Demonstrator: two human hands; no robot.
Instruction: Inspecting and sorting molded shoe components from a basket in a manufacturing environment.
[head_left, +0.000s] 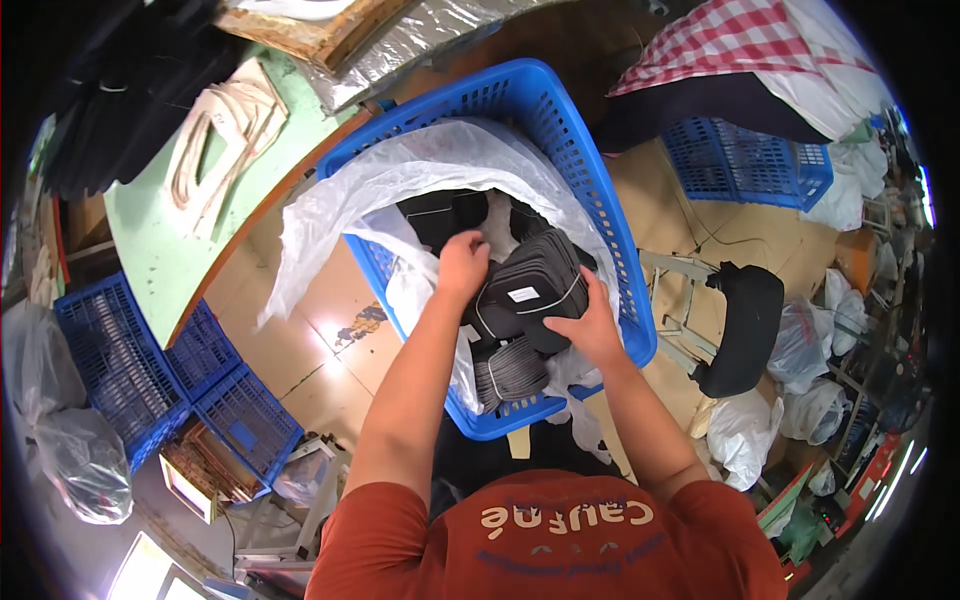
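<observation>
A large blue plastic basket (pixel 588 150) stands in front of me, lined with a white plastic bag (pixel 345 200). Inside lie several tied bundles of black, layered fabric pieces. My right hand (pixel 593 325) grips the right side of one bundle (pixel 535 275), its thumb on the near edge; this stack carries a white label and a thin pale string. At that bundle's left edge is my left hand (pixel 463 265), fingers curled closed; what they pinch is hidden. Nearer to me, a ribbed dark grey bundle (pixel 512 375) sits low in the basket, and another black bundle (pixel 435 215) lies behind my left hand.
To the left is a green-topped table (pixel 140 220) with cream looped strips (pixel 215 140) and dark fabric. Blue crates (pixel 125 370) stand below it. On the right are a black-padded chair (pixel 745 330), plastic bags (pixel 745 435) and another blue basket (pixel 745 165) under cloth.
</observation>
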